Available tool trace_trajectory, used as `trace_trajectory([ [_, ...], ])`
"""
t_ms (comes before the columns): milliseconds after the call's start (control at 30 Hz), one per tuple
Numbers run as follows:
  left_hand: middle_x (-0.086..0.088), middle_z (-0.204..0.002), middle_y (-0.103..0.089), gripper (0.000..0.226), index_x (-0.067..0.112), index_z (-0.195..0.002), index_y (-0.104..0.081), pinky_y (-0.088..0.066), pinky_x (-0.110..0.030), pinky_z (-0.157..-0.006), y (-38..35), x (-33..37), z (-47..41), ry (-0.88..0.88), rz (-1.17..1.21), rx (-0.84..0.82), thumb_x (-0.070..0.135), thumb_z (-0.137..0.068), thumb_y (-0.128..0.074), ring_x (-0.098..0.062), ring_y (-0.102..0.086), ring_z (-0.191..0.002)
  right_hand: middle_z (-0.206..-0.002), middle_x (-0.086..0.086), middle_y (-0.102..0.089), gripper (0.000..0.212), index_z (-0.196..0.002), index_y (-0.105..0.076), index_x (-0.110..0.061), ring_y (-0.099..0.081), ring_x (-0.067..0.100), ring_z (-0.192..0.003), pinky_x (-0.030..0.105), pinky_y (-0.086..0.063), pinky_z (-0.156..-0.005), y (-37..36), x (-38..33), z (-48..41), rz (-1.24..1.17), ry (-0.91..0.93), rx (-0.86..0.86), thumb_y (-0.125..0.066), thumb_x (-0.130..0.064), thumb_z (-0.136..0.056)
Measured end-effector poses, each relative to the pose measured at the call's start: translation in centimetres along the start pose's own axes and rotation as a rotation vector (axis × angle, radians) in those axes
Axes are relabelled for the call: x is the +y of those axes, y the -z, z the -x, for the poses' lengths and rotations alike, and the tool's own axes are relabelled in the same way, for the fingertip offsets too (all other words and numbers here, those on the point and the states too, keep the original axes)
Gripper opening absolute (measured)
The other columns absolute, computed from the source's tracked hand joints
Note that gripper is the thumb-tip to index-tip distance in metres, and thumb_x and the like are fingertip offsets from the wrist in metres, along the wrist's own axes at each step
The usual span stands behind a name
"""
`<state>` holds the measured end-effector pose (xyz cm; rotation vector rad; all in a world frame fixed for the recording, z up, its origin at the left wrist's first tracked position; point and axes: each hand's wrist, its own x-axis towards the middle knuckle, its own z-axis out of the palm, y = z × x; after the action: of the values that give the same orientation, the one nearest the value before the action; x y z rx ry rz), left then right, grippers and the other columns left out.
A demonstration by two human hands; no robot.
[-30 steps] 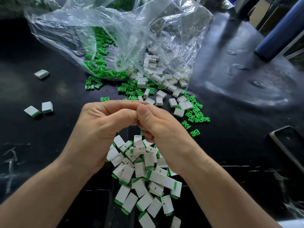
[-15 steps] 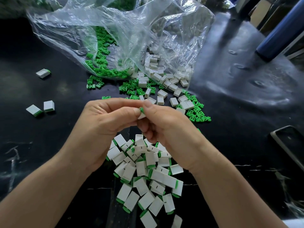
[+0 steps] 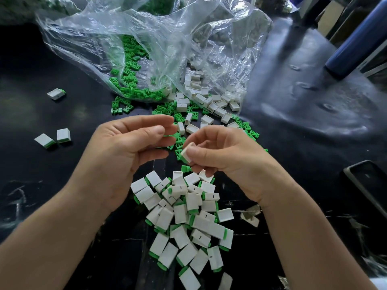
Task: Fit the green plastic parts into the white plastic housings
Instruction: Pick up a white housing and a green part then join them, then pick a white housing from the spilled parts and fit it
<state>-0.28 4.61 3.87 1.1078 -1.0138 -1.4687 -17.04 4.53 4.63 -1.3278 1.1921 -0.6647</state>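
Closest to the person is a heap of finished pieces [image 3: 188, 222], white with a green edge showing, on the black table [image 3: 303, 160]. The heap lies right under the hands, likely so a done piece can just be dropped onto it. Above the heap, the right hand [image 3: 228, 158] pinches one white housing [image 3: 187, 153] between its thumb and fingers. A bit of green shows at the lower end, so the green part seems to be pushed in. The left hand [image 3: 125, 151] is beside it but not touching. Its fingers are loose and spread, and it holds nothing that I can see. I think this piece is done and ready to drop. A phone [image 3: 368, 185] lies off to the right, out of the way. Just past the hands lie loose green parts [image 3: 180, 117] mixed with empty white housings [image 3: 211, 105], near enough to grab fast. They spill from a clear plastic bag [image 3: 167, 38] lying open behind them. A few stray pieces [image 3: 45, 140] sit far to the left. Farthest back on the right is a dark blue tube [image 3: 356, 45].
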Motion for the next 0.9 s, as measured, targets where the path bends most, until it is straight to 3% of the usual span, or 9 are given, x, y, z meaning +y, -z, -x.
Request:
trace_trajectory([
  [67,-0.003,-0.076,-0.074,0.020,0.020,-0.070,-0.076,-0.055,-0.020,-0.058,0.0,0.1,0.0,-0.001,-0.009,0.017,0.022,-0.062,-0.058,-0.013,-0.069,-0.067,-0.067,-0.006,-0.065,0.004,-0.083,-0.068,-0.021,-0.059,0.005,-0.061,0.017,-0.048,-0.057,0.0,-0.1,0.2,0.144,-0.005,-0.063,-0.066,-0.018,-0.084],
  [167,-0.001,-0.069,-0.072,0.018,0.020,-0.065,-0.075,-0.053,-0.018,-0.053,-0.1,0.0,0.0,-0.006,-0.034,0.012,0.026,-0.063,-0.058,-0.011,-0.066,-0.061,-0.078,-0.012,-0.070,0.010,-0.086,-0.070,-0.027,-0.063,0.001,-0.074,0.023,-0.052,-0.075,-0.2,-0.1,0.6,0.365,-0.034,-0.142,-0.065,-0.035,-0.083],
  [233,-0.001,-0.064,-0.070,0.018,0.018,-0.061,-0.074,-0.051,-0.017,-0.050,-0.1,-0.1,0.1,-0.004,-0.052,0.001,0.029,-0.063,-0.059,-0.010,-0.063,-0.055,-0.077,-0.017,-0.069,0.018,-0.084,-0.070,-0.029,-0.061,-0.005,-0.073,0.021,-0.049,-0.073,-0.2,0.0,0.6,0.437,-0.064,-0.134,-0.063,-0.046,-0.080],
  [333,0.000,-0.056,-0.064,0.016,0.017,-0.055,-0.070,-0.047,-0.016,-0.046,-0.2,-0.1,0.1,0.015,-0.072,-0.030,0.029,-0.065,-0.068,-0.009,-0.057,-0.048,-0.073,-0.019,-0.064,0.017,-0.085,-0.070,-0.029,-0.058,-0.008,-0.071,0.014,-0.045,-0.068,1.0,0.7,-0.1,0.535,-0.055,0.153,-0.062,-0.044,-0.082],
  [400,0.000,-0.052,-0.061,0.017,0.016,-0.052,-0.068,-0.046,-0.016,-0.044,-0.2,-0.2,0.1,0.025,-0.071,-0.051,0.023,-0.067,-0.072,-0.009,-0.053,-0.046,-0.078,-0.016,-0.064,0.013,-0.092,-0.071,-0.027,-0.060,0.002,-0.078,0.019,-0.047,-0.075,2.4,1.3,-0.8,0.653,-0.026,0.432,-0.063,-0.035,-0.084],
  [467,0.000,-0.051,-0.058,0.021,0.017,-0.050,-0.065,-0.044,-0.017,-0.044,-0.2,-0.2,0.1,0.030,-0.059,-0.057,0.023,-0.070,-0.063,-0.009,-0.050,-0.045,-0.082,-0.008,-0.063,0.015,-0.097,-0.071,-0.026,-0.059,0.012,-0.082,0.025,-0.046,-0.082,3.6,1.8,-1.3,0.712,-0.043,0.592,-0.064,-0.029,-0.084],
  [567,0.000,-0.049,-0.055,0.025,0.017,-0.048,-0.063,-0.043,-0.018,-0.043,-0.2,-0.2,0.1,0.034,-0.053,-0.060,0.027,-0.070,-0.057,-0.010,-0.047,-0.044,-0.087,-0.005,-0.061,0.019,-0.101,-0.069,-0.026,-0.059,0.017,-0.088,0.026,-0.043,-0.084,4.4,2.5,-1.7,0.757,-0.100,0.592,-0.066,-0.028,-0.082],
  [700,0.000,-0.049,-0.056,0.021,0.017,-0.048,-0.064,-0.043,-0.017,-0.043,-0.4,-0.2,0.1,0.036,-0.065,-0.060,0.027,-0.067,-0.069,-0.009,-0.048,-0.043,-0.107,0.002,-0.062,0.022,-0.105,-0.065,-0.026,-0.057,0.023,-0.099,0.026,-0.041,-0.082,4.0,3.2,-2.3,0.878,-0.133,0.566,-0.066,-0.026,-0.083],
  [900,-0.001,-0.054,-0.062,0.022,0.016,-0.051,-0.068,-0.044,-0.017,-0.045,-0.4,-0.2,0.2,0.054,-0.079,-0.065,0.031,-0.063,-0.058,-0.008,-0.053,-0.046,-0.101,0.001,-0.064,0.012,-0.095,-0.065,-0.025,-0.056,0.021,-0.094,0.024,-0.036,-0.075,3.9,3.3,-2.3,0.896,-0.117,0.552,-0.065,-0.024,-0.083],
])
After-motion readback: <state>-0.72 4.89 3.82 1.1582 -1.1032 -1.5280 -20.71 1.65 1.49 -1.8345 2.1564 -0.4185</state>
